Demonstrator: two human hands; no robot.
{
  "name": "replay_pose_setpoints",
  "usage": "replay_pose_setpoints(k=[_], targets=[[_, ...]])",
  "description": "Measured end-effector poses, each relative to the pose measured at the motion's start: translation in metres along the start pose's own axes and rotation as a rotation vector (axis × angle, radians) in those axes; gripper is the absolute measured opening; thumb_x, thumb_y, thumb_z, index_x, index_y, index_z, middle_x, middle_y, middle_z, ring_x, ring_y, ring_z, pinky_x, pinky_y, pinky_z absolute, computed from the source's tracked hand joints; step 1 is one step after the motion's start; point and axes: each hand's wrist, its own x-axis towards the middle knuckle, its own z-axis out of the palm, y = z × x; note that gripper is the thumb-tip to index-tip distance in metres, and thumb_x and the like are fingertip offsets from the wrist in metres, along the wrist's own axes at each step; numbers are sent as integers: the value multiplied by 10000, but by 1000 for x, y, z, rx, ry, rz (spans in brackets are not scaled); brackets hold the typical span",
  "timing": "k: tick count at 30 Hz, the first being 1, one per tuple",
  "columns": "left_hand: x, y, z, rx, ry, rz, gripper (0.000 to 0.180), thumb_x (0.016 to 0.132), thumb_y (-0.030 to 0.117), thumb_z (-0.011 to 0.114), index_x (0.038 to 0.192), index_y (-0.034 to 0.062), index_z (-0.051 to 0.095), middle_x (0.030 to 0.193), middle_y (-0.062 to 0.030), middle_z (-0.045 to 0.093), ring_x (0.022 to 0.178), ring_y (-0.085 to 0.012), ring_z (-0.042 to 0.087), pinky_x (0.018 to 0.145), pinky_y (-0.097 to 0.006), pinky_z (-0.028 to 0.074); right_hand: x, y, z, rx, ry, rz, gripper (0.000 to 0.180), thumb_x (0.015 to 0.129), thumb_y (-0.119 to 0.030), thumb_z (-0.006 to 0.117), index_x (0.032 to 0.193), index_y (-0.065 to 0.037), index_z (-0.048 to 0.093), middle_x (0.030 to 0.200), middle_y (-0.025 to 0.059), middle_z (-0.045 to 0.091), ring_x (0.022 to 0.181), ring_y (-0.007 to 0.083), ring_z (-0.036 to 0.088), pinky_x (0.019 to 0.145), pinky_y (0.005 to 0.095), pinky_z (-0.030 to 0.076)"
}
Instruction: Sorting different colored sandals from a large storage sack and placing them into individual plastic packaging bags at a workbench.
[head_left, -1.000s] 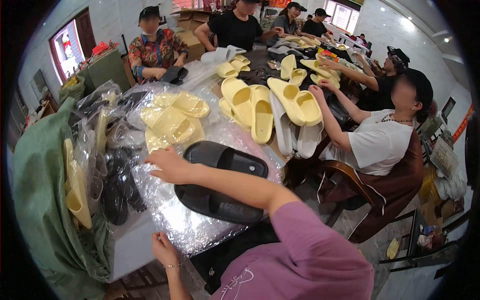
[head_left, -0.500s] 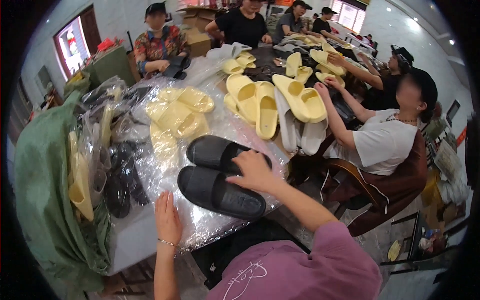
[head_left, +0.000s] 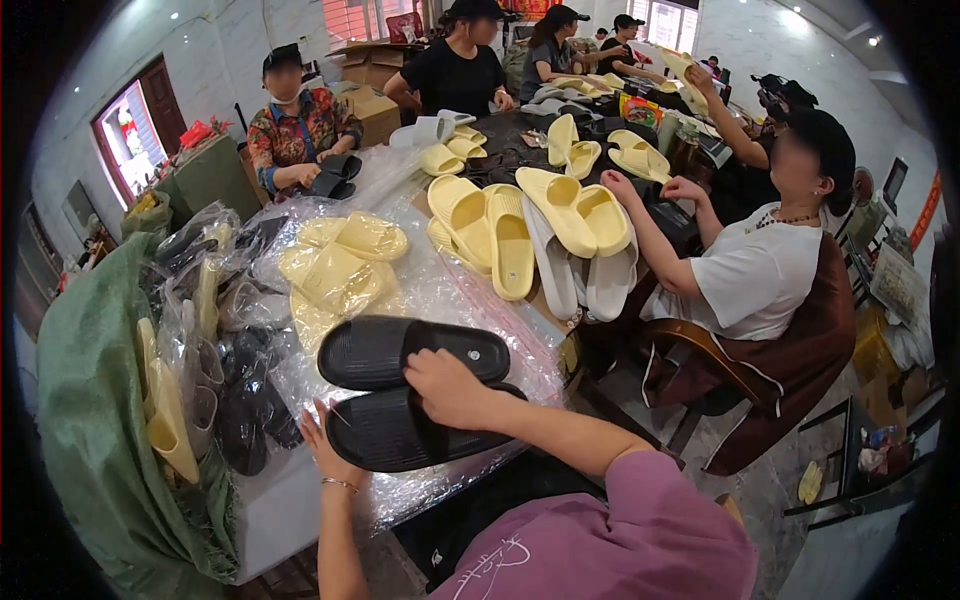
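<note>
A pair of black slippers (head_left: 400, 428) lies side by side across the near part of the table, their ridged soles apparently facing up. My right hand (head_left: 445, 388) is closed on them from above, its fingers curled at the inner edges where the two meet. Against the left end of the nearer slipper rests my left hand (head_left: 335, 450), fingers stretched out and partly hidden by the slipper. Clear plastic film (head_left: 395, 498) spreads under the pair. Just beyond, yellow slippers in clear plastic (head_left: 345, 270) lie in a heap.
Bagged dark slippers (head_left: 240, 410) and a green sack (head_left: 90, 400) crowd the left side. Loose yellow slippers (head_left: 510, 245) and white slippers (head_left: 612, 285) stand at the table's right edge, beside a seated person in white (head_left: 760, 270). Several other people work around the far side.
The black slippers have been turned over and moved left and slightly nearer. My right hand has shifted left with them; my left hand now touches the nearer one. The view has tilted slightly.
</note>
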Motion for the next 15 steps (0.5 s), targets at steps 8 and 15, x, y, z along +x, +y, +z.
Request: replay_pose_setpoints(k=[8, 15], targets=[[-7, 5, -17, -59, -94, -49, 707, 841, 198, 517, 1431, -35, 204, 1508, -239, 141, 1393, -438, 77, 1134, -518, 38, -23, 27, 55, 34, -164, 136, 328, 738, -123, 620, 1033, -3, 540, 1046, 145, 508, 1015, 306, 471, 863, 414, 363], [-82, 25, -32, -320, -142, -65, 703, 835, 200, 511, 1412, -77, 220, 1486, -248, 209, 1395, -376, 165, 1140, -490, 67, -24, 26, 59, -26, -165, 125, 418, 707, -132, 658, 1089, -12, 541, 1079, 136, 518, 1022, 292, 480, 851, 403, 374]])
